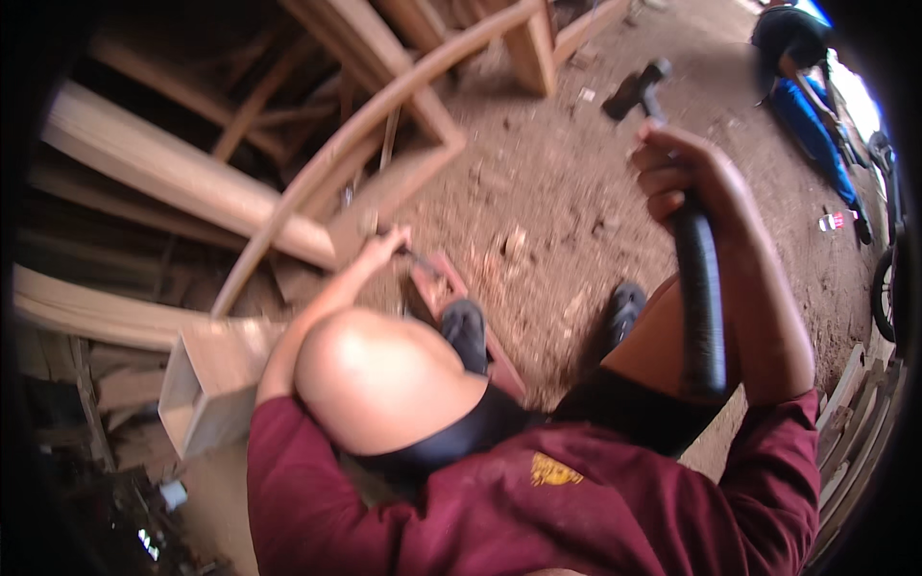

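Right hand (677, 168) at 2 o'clock, fist closed on raised hammer (672, 192); left hand (384, 248) at 10 o'clock, fingers pinching a thin metal piece (419, 257), possibly nail or chisel, against the wood frame (384, 125). Risk: a misaimed blow strikes the left fingers or skids toward the shoe (466, 331) at 6 o'clock; cause: small target, long swing.

Small tool tip in left hand (382, 248) blurred, perhaps a chisel, hammer (672, 192) handle end behind thigh

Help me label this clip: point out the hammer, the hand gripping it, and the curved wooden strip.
hammer (699, 288): head view, on its black handle below the grip.
right hand (677, 168): head view, on the knuckles closed on the handle.
curved wooden strip (370, 120): head view, on the middle of its arc.
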`<state>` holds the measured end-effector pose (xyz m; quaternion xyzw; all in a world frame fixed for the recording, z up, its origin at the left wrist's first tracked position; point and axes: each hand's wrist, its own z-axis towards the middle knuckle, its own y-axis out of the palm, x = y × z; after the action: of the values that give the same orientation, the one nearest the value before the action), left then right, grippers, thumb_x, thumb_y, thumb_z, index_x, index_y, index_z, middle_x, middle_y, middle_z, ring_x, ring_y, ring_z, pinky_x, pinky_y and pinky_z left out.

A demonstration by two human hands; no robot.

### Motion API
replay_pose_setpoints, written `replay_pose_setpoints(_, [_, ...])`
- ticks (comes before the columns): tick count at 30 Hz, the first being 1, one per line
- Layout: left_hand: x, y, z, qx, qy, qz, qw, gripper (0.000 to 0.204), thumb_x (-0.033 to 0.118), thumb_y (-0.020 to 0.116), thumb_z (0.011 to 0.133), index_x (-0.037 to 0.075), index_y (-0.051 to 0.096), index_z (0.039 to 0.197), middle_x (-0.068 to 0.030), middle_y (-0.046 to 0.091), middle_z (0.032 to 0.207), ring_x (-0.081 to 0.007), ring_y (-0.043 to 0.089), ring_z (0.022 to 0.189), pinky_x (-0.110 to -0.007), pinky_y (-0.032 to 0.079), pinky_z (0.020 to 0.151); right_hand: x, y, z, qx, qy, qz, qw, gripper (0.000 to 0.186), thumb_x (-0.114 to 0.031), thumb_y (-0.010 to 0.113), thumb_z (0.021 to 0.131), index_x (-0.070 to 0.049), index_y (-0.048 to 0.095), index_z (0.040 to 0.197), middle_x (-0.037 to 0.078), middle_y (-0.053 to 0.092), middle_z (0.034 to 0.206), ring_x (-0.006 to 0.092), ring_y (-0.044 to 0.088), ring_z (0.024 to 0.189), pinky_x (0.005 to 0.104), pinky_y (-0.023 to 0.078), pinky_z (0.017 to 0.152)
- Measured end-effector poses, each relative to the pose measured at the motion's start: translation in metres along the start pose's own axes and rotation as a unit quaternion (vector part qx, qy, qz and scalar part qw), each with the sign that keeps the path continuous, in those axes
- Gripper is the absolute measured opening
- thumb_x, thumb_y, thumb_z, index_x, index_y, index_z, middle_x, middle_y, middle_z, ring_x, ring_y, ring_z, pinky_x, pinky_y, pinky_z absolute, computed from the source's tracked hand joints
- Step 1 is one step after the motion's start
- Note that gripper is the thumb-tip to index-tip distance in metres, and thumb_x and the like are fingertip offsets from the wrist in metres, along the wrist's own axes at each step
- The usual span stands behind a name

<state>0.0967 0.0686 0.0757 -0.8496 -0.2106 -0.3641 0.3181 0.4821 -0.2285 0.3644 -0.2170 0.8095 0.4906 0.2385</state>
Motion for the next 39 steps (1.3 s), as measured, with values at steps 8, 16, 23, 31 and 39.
replay_pose_setpoints(8, [-0.011, -0.009, -0.039, 0.088, 0.019, 0.067, 0.994, 0.038, 0.049, 0.061, 0.09, 0.013, 0.07, 0.089, 0.0003, 0.069, 0.084, -0.0117, 0.062, 0.072, -0.031, 0.047, 0.052, -0.003, -0.003, 0.018, -0.005, 0.017, 0.202, 0.979, 0.014, -0.01, 0.054, 0.093, -0.007, 0.04, 0.096, 0.002, 0.047, 0.073, 0.0163, 0.051, 0.062, 0.0307, 0.048, 0.064])
replay_pose_setpoints(16, [0.018, 0.015, -0.072, 0.031, 0.021, 0.107, 0.994, 0.033, 0.045, 0.057, 0.094, 0.013, 0.063, 0.099, -0.0017, 0.069, 0.095, -0.0154, 0.065, 0.087, -0.036, 0.049, 0.064, -0.009, -0.004, 0.002, -0.136, 0.096, 0.187, 0.968, 0.017, -0.019, 0.05, 0.099, -0.01, 0.044, 0.086, -0.005, 0.049, 0.067, 0.004, 0.052, 0.054, 0.0227, 0.047, 0.049])
replay_pose_setpoints(23, [0.05, 0.051, -0.103, 0.15, 0.071, 0.028, 0.986, 0.019, 0.029, 0.062, 0.09, 0.011, 0.065, 0.09, -0.0017, 0.068, 0.087, -0.0149, 0.064, 0.078, -0.035, 0.049, 0.063, 0.003, -0.013, 0.002, -0.133, 0.11, 0.236, 0.956, 0.016, -0.017, 0.052, 0.097, -0.01, 0.045, 0.085, -0.005, 0.05, 0.068, 0.0049, 0.053, 0.054, 0.0233, 0.048, 0.051])
replay_pose_setpoints(31, [0.07, 0.081, -0.112, 0.211, 0.127, -0.042, 0.968, 0.017, 0.027, 0.061, 0.091, 0.011, 0.063, 0.088, -0.0016, 0.065, 0.083, -0.0146, 0.062, 0.074, -0.035, 0.048, 0.062, -0.006, -0.042, -0.001, -0.01, 0.047, 0.203, 0.978, 0.017, -0.017, 0.055, 0.094, -0.009, 0.043, 0.085, -0.004, 0.048, 0.062, 0.0067, 0.05, 0.051, 0.0238, 0.049, 0.048])
replay_pose_setpoints(39, [0.082, 0.096, -0.111, 0.228, 0.166, -0.092, 0.955, 0.015, 0.024, 0.06, 0.091, 0.01, 0.061, 0.086, -0.0014, 0.062, 0.079, -0.0142, 0.06, 0.071, -0.034, 0.048, 0.062, -0.018, -0.076, 0.008, 0.013, -0.029, 0.235, 0.971, 0.018, -0.013, 0.053, 0.093, -0.009, 0.038, 0.1, 0.001, 0.047, 0.072, 0.0134, 0.049, 0.061, 0.0313, 0.046, 0.061])
